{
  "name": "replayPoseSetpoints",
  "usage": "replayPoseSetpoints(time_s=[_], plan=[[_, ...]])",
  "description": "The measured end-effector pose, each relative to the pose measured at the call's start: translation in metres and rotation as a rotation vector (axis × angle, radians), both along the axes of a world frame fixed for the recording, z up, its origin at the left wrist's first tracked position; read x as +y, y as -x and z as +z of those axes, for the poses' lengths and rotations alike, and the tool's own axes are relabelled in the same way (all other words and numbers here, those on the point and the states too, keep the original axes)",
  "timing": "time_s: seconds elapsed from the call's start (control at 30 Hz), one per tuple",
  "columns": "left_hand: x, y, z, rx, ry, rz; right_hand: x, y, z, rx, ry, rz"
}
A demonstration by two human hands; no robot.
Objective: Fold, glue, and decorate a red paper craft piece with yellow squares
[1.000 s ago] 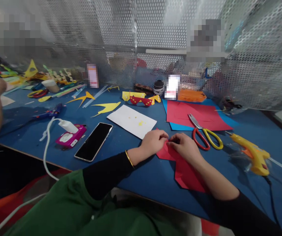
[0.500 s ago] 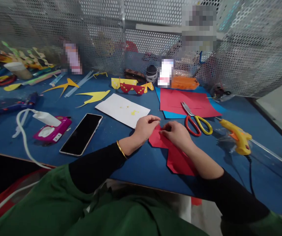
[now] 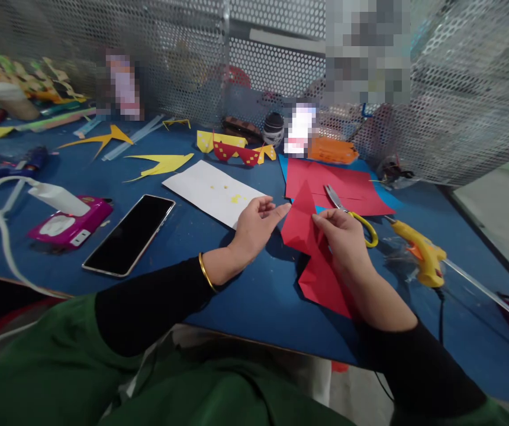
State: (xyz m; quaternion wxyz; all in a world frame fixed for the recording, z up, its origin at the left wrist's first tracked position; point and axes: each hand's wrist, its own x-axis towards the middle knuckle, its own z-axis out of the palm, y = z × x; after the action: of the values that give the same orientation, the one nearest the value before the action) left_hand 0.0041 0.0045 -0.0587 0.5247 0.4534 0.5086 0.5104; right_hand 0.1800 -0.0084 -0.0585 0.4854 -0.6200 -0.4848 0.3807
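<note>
A folded red paper piece (image 3: 299, 226) with a pointed top is raised over the blue table, tilted. My right hand (image 3: 345, 239) pinches its right edge between thumb and fingers. Just left of the paper, my left hand (image 3: 257, 231) has its thumb apart from its curled fingers, with nothing held; its thumb tip is close to the paper's left edge. White paper (image 3: 219, 192) with yellow marks lies behind my left hand. Scissors (image 3: 337, 198) with a yellow handle lie partly on flat red sheets (image 3: 361, 190), behind my right hand.
A yellow glue gun (image 3: 425, 254) lies at the right. To the left are a black phone (image 3: 130, 236) and a magenta socket block (image 3: 74, 223) with a white cable. Yellow and red paper glasses (image 3: 237, 152), a yellow cutout (image 3: 161, 165) and a lit phone (image 3: 299, 130) stand or lie farther back.
The red paper has been lifted and its pointed end now shows upright. My left hand has come off it and opened; my right hand has moved right, still pinching it. The view has shifted slightly.
</note>
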Motion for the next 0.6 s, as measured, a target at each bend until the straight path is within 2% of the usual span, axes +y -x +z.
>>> replayPoseSetpoints(time_s=[0.1, 0.17, 0.23, 0.33, 0.5, 0.6], plan=[[-0.007, -0.003, 0.002, -0.053, 0.168, -0.184, 0.000, 0.002, -0.002, 0.111, -0.034, -0.064], [-0.011, -0.004, 0.003, -0.015, 0.177, -0.310, -0.001, 0.004, -0.003, 0.163, -0.041, -0.082], [-0.014, -0.004, 0.003, 0.056, 0.168, -0.377, -0.002, 0.005, -0.003, 0.198, -0.037, -0.073], [-0.014, -0.004, 0.003, 0.101, 0.207, -0.362, -0.004, 0.000, 0.006, 0.221, 0.001, -0.010], [-0.008, 0.001, 0.008, 0.047, 0.208, -0.248, -0.006, -0.022, 0.030, 0.082, 0.240, 0.271], [-0.005, 0.004, 0.011, 0.014, 0.179, -0.219, -0.007, -0.026, 0.032, 0.080, 0.281, 0.330]])
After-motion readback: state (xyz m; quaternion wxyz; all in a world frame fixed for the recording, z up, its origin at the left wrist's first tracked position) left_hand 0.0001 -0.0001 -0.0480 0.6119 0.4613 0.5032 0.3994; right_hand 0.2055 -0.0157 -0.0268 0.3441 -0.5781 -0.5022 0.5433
